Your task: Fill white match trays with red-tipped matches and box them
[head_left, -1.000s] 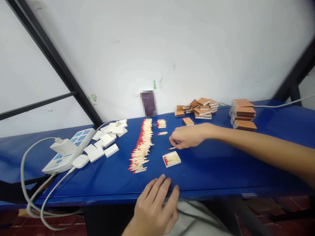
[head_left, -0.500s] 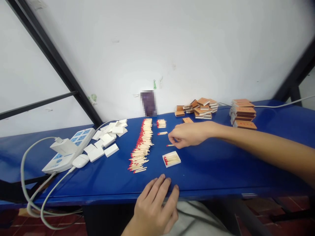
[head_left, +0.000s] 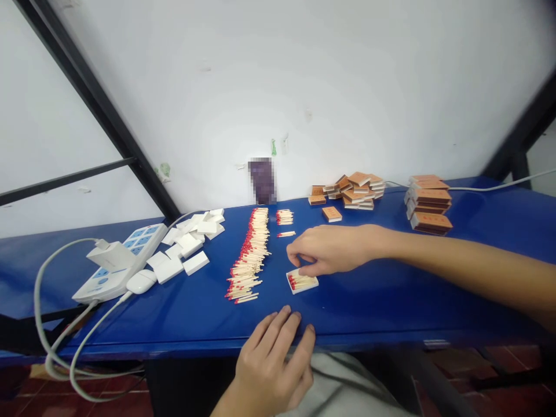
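Observation:
My right hand (head_left: 332, 250) hovers over the far edge of a small white matchbox tray (head_left: 309, 287), its thumb above the tray and a gap between thumb and forefinger. Red-headed matches (head_left: 299, 281) lie side by side in this tray. No match shows between the fingers. At the table's front edge, my left hand (head_left: 275, 356) lies with its fingers loosely spread and nothing in them. Beyond the tray are a couple of loose matches (head_left: 285, 234) and a small group of matches (head_left: 285, 217). A long heap of matches (head_left: 252, 249) stretches to their left.
White trays (head_left: 191, 243) are piled at the left beside a power strip (head_left: 117, 269) with cables. Orange matchboxes (head_left: 358, 191) form a heap at the back, with a single matchbox (head_left: 332, 214) in front. A stack of matchboxes (head_left: 430, 202) stands on the right.
My right hand has moved nearer, from a loose match on the table to the tray. That match is gone from the table. My left hand stays at the edge.

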A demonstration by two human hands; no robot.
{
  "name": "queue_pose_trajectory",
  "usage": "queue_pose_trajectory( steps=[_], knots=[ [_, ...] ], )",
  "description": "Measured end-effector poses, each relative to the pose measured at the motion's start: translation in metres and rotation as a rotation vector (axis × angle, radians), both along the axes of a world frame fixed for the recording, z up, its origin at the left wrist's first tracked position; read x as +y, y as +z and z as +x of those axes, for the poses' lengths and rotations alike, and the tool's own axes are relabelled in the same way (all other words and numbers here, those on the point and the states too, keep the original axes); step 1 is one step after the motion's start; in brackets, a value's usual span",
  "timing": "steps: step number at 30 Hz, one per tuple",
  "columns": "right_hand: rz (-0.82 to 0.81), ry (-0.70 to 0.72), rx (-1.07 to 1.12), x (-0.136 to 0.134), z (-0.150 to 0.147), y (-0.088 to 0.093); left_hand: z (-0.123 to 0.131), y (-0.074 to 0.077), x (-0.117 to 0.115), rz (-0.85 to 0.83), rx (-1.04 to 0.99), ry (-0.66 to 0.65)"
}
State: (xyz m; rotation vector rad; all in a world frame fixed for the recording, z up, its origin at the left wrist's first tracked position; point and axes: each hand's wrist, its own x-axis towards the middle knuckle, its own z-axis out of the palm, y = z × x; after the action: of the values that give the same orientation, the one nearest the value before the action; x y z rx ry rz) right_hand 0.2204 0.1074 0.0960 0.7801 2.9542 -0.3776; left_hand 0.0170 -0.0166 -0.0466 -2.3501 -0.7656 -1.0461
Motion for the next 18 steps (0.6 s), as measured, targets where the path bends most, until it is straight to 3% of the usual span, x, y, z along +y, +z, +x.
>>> queue_pose_trajectory(
  steps=[8,18],
  knots=[
    [-0.086,0.077,-0.014,0.008,-0.004,-0.013,0.0,0.002,0.0,0.003,0.004,0.0],
    [-0.128,0.063,0.014,0.006,-0.006,-0.012,0.001,0.003,-0.001,-0.002,0.004,0.018]
  ],
)
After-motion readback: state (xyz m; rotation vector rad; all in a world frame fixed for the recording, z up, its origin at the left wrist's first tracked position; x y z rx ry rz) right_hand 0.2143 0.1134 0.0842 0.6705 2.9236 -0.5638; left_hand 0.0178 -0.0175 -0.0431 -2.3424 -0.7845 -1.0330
